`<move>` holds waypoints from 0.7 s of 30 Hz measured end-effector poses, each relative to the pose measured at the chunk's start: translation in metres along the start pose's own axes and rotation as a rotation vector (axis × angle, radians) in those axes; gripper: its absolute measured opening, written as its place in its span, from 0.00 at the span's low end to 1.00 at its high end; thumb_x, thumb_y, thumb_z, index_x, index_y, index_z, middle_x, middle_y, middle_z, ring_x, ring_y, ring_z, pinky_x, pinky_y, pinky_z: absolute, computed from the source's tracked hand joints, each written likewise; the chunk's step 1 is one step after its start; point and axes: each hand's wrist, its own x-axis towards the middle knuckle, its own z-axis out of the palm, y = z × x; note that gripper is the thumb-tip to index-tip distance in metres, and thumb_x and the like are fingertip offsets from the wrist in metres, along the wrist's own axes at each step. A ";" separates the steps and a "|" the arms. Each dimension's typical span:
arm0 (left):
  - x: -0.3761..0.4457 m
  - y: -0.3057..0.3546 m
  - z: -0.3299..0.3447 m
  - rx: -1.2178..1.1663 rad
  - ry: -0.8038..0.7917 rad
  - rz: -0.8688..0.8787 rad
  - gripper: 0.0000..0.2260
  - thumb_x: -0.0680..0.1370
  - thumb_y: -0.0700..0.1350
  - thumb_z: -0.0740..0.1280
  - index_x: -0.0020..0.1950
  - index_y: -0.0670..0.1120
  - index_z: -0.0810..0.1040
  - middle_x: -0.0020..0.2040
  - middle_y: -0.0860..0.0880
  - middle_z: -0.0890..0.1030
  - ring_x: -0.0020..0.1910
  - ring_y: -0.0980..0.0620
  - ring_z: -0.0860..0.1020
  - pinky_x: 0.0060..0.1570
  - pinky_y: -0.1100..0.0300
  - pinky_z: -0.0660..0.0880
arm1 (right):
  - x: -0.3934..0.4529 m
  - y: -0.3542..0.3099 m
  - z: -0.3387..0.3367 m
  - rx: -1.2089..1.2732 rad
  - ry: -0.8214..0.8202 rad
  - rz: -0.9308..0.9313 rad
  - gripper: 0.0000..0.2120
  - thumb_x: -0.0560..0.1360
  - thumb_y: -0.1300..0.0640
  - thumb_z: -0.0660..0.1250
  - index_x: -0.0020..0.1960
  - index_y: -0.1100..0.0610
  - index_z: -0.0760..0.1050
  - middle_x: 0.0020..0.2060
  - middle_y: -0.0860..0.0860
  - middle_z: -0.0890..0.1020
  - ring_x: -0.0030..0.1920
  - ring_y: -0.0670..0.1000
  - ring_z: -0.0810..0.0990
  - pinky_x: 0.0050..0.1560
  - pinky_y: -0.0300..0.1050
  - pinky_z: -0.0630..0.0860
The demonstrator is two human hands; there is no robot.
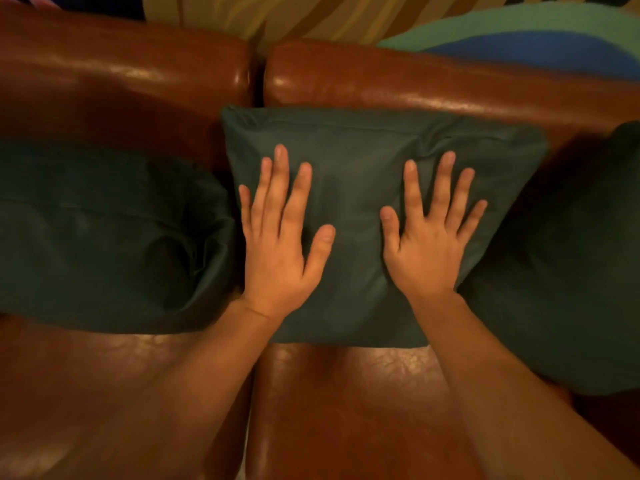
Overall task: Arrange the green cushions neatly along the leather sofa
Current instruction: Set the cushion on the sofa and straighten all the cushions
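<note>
On the middle cushion (pixel 363 161), both hands lie flat, fingers spread.

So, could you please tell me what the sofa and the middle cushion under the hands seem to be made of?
The sofa looks like brown leather or a leather-like material: glossy, with bright highlights and fine creasing. The middle cushion looks like matte dark green woven cloth, probably cotton, with soft wrinkles and no shine. Its filling is hidden.

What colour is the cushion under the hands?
Dark green, plain with no pattern; the middle cushion shows clearly in the head view.
</note>
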 end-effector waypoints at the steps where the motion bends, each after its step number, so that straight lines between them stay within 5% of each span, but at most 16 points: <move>1: -0.003 0.000 0.005 0.046 -0.041 0.034 0.30 0.83 0.59 0.53 0.81 0.45 0.55 0.81 0.38 0.53 0.82 0.46 0.46 0.78 0.37 0.46 | -0.003 0.001 -0.004 0.008 0.002 -0.008 0.30 0.84 0.36 0.48 0.83 0.43 0.49 0.83 0.55 0.48 0.82 0.60 0.44 0.78 0.67 0.43; 5: 0.007 -0.010 0.044 0.301 -0.227 0.025 0.31 0.82 0.65 0.49 0.82 0.56 0.45 0.83 0.43 0.49 0.82 0.45 0.43 0.77 0.37 0.42 | -0.017 -0.001 -0.026 0.092 0.099 -0.009 0.30 0.83 0.37 0.52 0.82 0.45 0.53 0.82 0.58 0.51 0.82 0.62 0.46 0.78 0.67 0.43; 9: 0.009 -0.020 0.054 0.362 -0.287 0.014 0.31 0.82 0.64 0.48 0.82 0.57 0.42 0.83 0.45 0.46 0.82 0.45 0.44 0.77 0.39 0.41 | -0.056 -0.017 -0.031 0.154 0.215 -0.075 0.30 0.83 0.38 0.51 0.82 0.47 0.53 0.79 0.64 0.53 0.81 0.63 0.45 0.78 0.66 0.41; 15: -0.003 -0.009 0.020 0.180 -0.151 0.003 0.28 0.84 0.59 0.55 0.82 0.51 0.55 0.83 0.42 0.51 0.82 0.46 0.45 0.78 0.38 0.44 | -0.044 -0.019 0.027 0.064 0.037 -0.069 0.30 0.82 0.34 0.52 0.81 0.39 0.50 0.81 0.58 0.51 0.81 0.60 0.44 0.76 0.70 0.47; 18: -0.026 -0.001 0.007 0.049 -0.046 0.001 0.28 0.84 0.54 0.56 0.81 0.45 0.55 0.81 0.37 0.52 0.82 0.46 0.44 0.78 0.40 0.46 | -0.036 -0.018 0.040 0.076 0.027 -0.062 0.30 0.82 0.34 0.51 0.81 0.39 0.49 0.81 0.59 0.52 0.81 0.60 0.44 0.76 0.69 0.45; 21: -0.048 -0.005 0.020 0.061 -0.105 -0.020 0.28 0.84 0.57 0.53 0.82 0.46 0.53 0.81 0.36 0.51 0.82 0.45 0.44 0.78 0.39 0.48 | -0.046 -0.013 0.025 0.124 0.041 -0.093 0.30 0.81 0.34 0.53 0.81 0.40 0.52 0.82 0.59 0.52 0.81 0.61 0.45 0.77 0.67 0.42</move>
